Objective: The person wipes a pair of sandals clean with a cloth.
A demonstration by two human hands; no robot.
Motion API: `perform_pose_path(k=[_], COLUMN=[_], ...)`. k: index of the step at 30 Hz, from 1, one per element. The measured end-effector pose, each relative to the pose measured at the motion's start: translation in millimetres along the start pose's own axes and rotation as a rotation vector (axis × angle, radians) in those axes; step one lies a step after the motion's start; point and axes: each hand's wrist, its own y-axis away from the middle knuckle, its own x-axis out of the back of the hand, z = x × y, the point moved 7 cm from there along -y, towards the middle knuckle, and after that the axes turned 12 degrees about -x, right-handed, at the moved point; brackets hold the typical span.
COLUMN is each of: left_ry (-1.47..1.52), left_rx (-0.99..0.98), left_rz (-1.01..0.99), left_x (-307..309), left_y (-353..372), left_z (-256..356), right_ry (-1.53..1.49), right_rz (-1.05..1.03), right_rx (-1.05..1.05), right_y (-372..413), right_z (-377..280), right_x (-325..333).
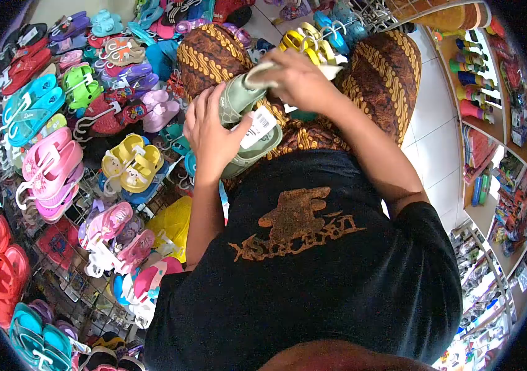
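Note:
My left hand [214,130] is closed around a sage-green clog-like shoe [236,105] above my lap. A white tag with a barcode [260,125] lies by my left thumb, and more of the green footwear shows beneath it. My right hand [303,80], slightly blurred, is closed on a pale cloth-like piece [263,75] at the shoe's upper end. Part of the pale piece also sticks out past my knuckles. What lies under my right fingers is hidden. Yellow sandals [303,42] hang just beyond that hand.
At left, a wire rack holds many children's sandals, including pink ones [50,157], yellow ones [132,164] and red ones [0,266]. Shelves with colourful goods [474,80] line the right side. White floor tiles [440,139] show between my leg and the shelves.

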Motion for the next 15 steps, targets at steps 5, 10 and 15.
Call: perform_pose_path(k=[5,10,15], left_ry=[0.254,0.506,0.692], left_rx=[0.002,0.089,0.132], left_rz=[-0.019,0.088,0.242], left_x=[-2,-13,-9], left_y=[3,3,-5], left_z=[-20,-46,-39], right_ry=[-0.081,-0.43,-0.324], right_rz=[0.111,0.034,0.079], right_rx=[-0.198,-0.198,-0.161], right_y=[-6,-6,-8], right_z=[54,41,0], right_x=[23,8,4])
